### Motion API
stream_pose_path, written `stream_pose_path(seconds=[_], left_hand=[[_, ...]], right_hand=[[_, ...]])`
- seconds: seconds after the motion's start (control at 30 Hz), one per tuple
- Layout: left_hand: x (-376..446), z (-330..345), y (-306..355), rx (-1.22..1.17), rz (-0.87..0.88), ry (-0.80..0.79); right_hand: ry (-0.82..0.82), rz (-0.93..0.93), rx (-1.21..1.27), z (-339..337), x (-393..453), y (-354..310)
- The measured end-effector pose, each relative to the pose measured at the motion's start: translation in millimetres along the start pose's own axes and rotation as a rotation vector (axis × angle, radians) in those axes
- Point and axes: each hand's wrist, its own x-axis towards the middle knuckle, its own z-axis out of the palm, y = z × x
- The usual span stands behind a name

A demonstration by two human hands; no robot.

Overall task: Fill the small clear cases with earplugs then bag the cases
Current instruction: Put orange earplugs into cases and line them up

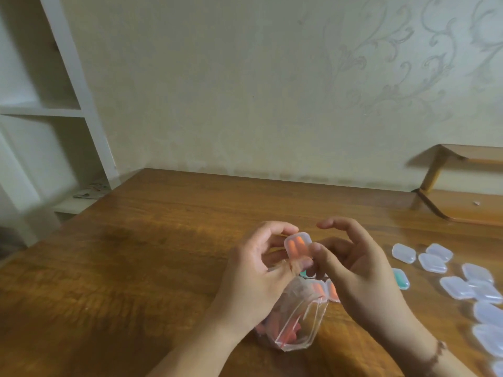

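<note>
A small clear case [297, 247] with two orange earplugs [296, 245] inside is held up between the two hands, above the wooden table [152, 254]. The left hand [261, 270] is curled round the case, its forefinger arched over the top edge and its thumb pressed near the lower end. The right hand [353, 268] has its thumb laid against the right side of the same case, while its other fingers are bent loosely above and behind, not plainly touching it; whether the lid is fully closed cannot be told. Just below the hands, partly under the left wrist, a clear plastic bag [296, 325] is seen on the table, with orange earplugs visible through its wall. Between the bag and the right palm, a filled case [332, 291] holding orange is partly hidden, and a teal piece shows just under the thumbs. Beyond the right hand's outer edge a teal-filled case [400, 278] lies on the table. Further to the right of the right hand, a scatter of empty clear cases [457, 287] is spread over the table, some touching one another. A beaded bracelet [435, 355] is worn on the right wrist
</note>
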Motion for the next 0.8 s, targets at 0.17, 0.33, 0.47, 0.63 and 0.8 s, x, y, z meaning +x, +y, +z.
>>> stream_pose_path(seconds=[0.17,0.33,0.47,0.63,0.8], left_hand=[[0.3,1.5,-8.4,0.209,0.225,0.064],[-0.4,-2.5,-9.9,0.359,0.332,0.035],[0.4,6.5,-0.4,0.418,0.411,-0.016],[11.1,40.3,24.4,0.584,0.448,-0.186],[15.6,82.4,34.9,0.772,0.347,-0.297]], right_hand=[[0.029,-0.029,0.06,3.5,-4.5,-3.0],[-0.061,-0.036,-0.209,-8.4,0.8,-2.2],[-0.125,-0.022,-0.265,-34.5,9.7,-10.9],[-0.112,0.121,-0.091,-74.3,5.3,-12.9],[-0.026,0.234,-0.12,-102.9,-9.0,6.3]])
